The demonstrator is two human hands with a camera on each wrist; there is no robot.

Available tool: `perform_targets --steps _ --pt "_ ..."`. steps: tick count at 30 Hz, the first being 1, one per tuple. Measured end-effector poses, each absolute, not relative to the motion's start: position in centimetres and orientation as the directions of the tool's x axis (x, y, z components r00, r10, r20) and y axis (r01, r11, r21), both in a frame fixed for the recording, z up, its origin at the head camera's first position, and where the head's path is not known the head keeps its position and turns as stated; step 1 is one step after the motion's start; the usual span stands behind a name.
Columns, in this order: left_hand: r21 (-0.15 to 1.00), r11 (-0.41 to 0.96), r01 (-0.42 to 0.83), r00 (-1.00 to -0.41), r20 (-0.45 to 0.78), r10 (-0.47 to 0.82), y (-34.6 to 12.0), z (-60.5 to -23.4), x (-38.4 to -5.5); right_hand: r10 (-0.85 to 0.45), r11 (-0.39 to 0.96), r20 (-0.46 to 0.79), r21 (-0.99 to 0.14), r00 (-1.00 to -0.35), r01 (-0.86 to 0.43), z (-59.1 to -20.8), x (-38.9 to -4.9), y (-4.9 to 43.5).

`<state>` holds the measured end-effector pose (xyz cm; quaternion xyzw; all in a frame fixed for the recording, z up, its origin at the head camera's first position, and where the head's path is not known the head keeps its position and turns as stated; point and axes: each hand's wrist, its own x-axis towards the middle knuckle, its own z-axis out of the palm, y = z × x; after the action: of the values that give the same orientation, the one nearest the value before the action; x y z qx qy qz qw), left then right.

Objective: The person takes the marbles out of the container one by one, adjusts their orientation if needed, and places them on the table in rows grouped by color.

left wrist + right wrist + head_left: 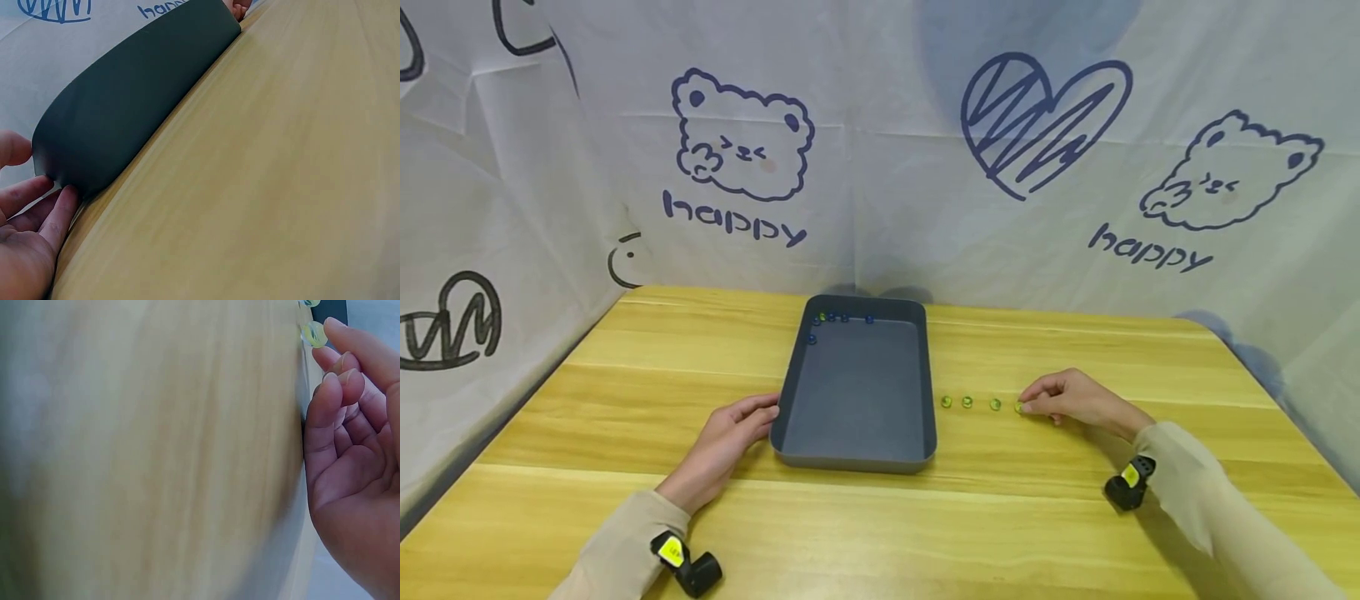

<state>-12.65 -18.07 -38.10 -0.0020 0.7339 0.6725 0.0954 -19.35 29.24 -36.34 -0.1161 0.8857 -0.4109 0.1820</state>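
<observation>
A dark grey rectangular tray (857,454) lies on the table. My left hand (730,446) touches its left side with fingertips, fingers loosely bent, as the left wrist view also shows. Right of the tray, several clear yellow-green marbles sit in a row, among them one marble (946,402) near the tray wall. At the row's right end, my right hand (1075,402) pinches a yellow-green marble (314,334) between thumb and index fingertips, low at the tabletop. Its other fingers curl toward the palm. Inside the tray's far left corner are several blue marbles (812,339) and a green one (822,317).
The wooden table (962,533) extends around the tray on all sides. A white cloth (887,208) with drawn bears and a heart hangs behind it and along the left. Each wrist carries a small black camera, one on the right sleeve (1195,475).
</observation>
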Motion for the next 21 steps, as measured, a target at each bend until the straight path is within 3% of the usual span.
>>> perform_targets --steps 21 --pt "0.990 0.079 -0.117 -0.983 -0.127 0.133 -18.2 -38.4 -12.8 -0.330 0.628 -0.208 -0.777 -0.921 -0.050 -34.8 -20.0 29.9"
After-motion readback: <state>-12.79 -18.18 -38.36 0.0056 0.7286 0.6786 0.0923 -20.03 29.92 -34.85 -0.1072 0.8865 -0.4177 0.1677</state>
